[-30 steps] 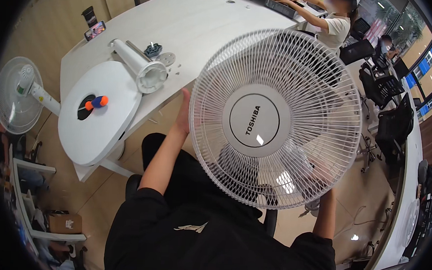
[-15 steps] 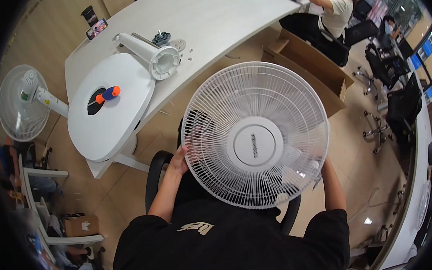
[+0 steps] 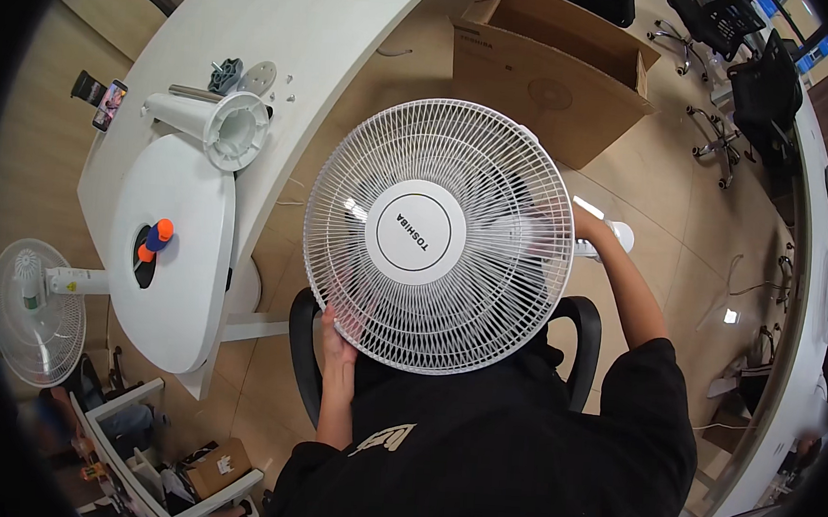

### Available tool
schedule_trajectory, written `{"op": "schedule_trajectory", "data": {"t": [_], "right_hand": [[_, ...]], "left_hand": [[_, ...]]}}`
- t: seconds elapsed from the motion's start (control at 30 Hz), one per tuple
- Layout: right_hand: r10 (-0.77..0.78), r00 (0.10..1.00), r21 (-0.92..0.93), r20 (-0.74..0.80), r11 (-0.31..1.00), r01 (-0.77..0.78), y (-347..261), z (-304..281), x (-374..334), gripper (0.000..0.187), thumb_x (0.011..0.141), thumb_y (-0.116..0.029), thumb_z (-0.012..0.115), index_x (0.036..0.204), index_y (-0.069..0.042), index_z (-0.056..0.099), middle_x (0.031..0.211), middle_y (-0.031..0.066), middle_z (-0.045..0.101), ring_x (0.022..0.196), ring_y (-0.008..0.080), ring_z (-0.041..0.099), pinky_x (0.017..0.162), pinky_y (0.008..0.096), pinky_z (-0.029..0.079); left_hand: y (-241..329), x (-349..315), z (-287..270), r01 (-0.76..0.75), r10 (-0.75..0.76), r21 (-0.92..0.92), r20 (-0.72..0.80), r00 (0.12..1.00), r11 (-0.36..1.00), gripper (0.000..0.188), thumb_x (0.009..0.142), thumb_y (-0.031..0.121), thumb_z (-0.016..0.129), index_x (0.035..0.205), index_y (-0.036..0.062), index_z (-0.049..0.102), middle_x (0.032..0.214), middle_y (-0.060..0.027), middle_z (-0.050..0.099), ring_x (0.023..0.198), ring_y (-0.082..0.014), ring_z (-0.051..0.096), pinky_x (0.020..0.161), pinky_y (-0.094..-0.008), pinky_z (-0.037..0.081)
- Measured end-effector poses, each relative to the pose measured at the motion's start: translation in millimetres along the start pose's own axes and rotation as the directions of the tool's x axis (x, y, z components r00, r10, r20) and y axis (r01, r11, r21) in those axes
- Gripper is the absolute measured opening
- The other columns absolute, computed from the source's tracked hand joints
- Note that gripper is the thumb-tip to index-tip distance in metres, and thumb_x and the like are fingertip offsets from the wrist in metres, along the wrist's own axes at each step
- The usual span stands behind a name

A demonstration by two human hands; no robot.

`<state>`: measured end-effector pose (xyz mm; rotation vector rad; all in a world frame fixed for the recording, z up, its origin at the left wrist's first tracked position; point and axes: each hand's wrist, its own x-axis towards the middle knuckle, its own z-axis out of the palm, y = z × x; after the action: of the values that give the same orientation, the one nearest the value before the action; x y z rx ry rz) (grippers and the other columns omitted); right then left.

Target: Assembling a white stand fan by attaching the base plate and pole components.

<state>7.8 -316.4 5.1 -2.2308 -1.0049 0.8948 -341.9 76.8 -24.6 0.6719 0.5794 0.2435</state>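
Over my lap is a fan head with a round white wire guard [image 3: 416,232] and a smooth disc at its centre. My left hand [image 3: 337,337] grips the rim at its lower left, thumb and fingers closed round the edge. At the right side my right hand [image 3: 567,228] reaches behind the guard, its fingers seen partly through the wires, and supports the head from there. A white part [image 3: 614,238] juts out beyond that wrist; its kind I cannot make out.
To the left, a white table [image 3: 343,27] bears a round white base [image 3: 178,310] with an orange-and-blue screwdriver [image 3: 156,241] on it. A white fan column [image 3: 181,116], dark knob [image 3: 224,76] and phone [image 3: 110,105] lie behind. An open cardboard box [image 3: 547,91] stands ahead; another fan [image 3: 41,312] is far left.
My view has swung, shifting the table and box leftward. The fan head has turned, its centre disc now further left and higher. My right hand has moved up along the guard's side.
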Motion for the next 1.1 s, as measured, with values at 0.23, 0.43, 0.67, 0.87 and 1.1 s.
{"op": "schedule_trajectory", "data": {"t": [0.23,0.43,0.67,0.87,1.1], "right_hand": [[0.35,0.787,0.686,-0.509,0.717,0.125,-41,-66,22,0.049,0.098,-0.043,0.059,0.12,0.0,0.065,0.108,0.0098,0.071,0.094,0.0193,0.069,0.082,0.0316,0.053],[0.461,0.771,0.606,-0.44,0.786,-0.124,-93,-95,46,0.065,0.099,-0.059,0.047,0.106,0.0,0.072,0.093,0.0101,0.072,0.084,0.0159,0.068,0.079,0.0294,0.053],[0.575,0.736,0.501,-0.357,0.783,-0.369,-80,-97,70,0.081,0.097,-0.068,0.038,0.103,0.004,0.072,0.088,0.0168,0.072,0.081,0.0258,0.068,0.08,0.0351,0.051],[0.488,0.688,0.379,-0.537,0.868,-0.32,-75,-84,76,0.074,0.094,-0.064,0.048,0.099,0.005,0.073,0.09,0.0229,0.072,0.09,0.0343,0.07,0.085,0.0407,0.052],[0.505,0.719,0.445,-0.477,0.845,-0.298,-80,-91,68,0.065,0.09,-0.056,0.061,0.095,0.007,0.074,0.084,0.0192,0.072,0.078,0.0259,0.071,0.077,0.0353,0.053]], "left_hand": [[36,-9,2,0.078,-0.102,0.244,0.088,0.991,0.967,0.088,0.08,0.035,0.081,0.147,-0.0012,0.036,0.144,-0.0152,0.049,0.13,-0.0304,0.051,0.11,-0.044,0.042],[78,5,19,0.061,-0.19,0.565,0.171,0.967,0.823,0.079,0.093,0.051,0.064,0.146,-0.001,0.037,0.138,-0.0117,0.055,0.124,-0.0229,0.056,0.104,-0.0399,0.045],[95,66,90,-0.132,0.125,0.703,0.062,0.99,0.699,0.07,0.102,0.053,0.046,0.144,-0.0023,0.042,0.138,-0.0155,0.056,0.125,-0.0241,0.054,0.106,-0.0344,0.04],[99,111,146,-0.258,0.315,0.955,0.201,0.928,0.149,0.078,0.098,0.06,0.047,0.147,-0.0008,0.039,0.144,-0.0261,0.048,0.134,-0.037,0.046,0.11,-0.0409,0.035],[98,107,164,-0.237,0.373,0.968,0.189,0.908,0.085,0.074,0.097,0.059,0.047,0.143,0.0002,0.046,0.136,-0.0258,0.055,0.128,-0.041,0.051,0.107,-0.0436,0.038]]}}
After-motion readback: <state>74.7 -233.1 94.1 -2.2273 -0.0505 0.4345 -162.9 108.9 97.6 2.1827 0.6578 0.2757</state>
